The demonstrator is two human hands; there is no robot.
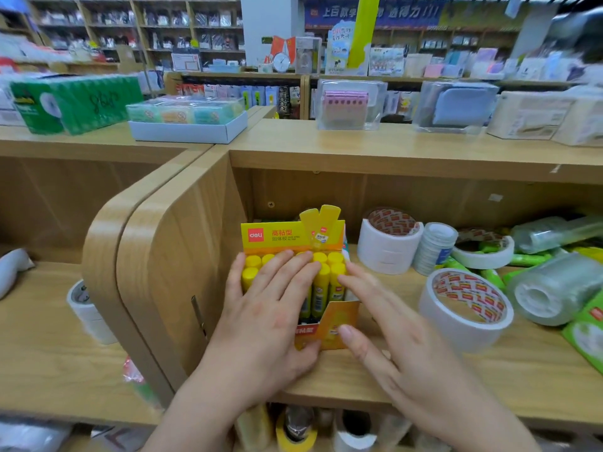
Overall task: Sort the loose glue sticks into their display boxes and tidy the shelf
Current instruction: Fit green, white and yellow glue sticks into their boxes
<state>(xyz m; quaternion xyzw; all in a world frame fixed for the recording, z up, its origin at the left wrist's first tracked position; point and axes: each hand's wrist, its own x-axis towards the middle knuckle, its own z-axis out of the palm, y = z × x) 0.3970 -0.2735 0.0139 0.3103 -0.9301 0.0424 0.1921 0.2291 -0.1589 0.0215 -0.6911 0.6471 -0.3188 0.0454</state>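
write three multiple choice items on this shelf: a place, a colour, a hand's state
1. Where does the glue stick display box stand?
A) on the top counter
B) in the shelf bay, left of the tape rolls
C) on the floor
2. What colour are the glue stick caps?
A) green
B) white
C) yellow
3. What is the left hand doing?
A) lying on the caps with straight fingers
B) gripping a tape roll
C) hanging away from the box
Answers: 1 B, tape rolls stand to its right; 2 C, every cap showing is yellow; 3 A, its fingers lie flat across the caps.
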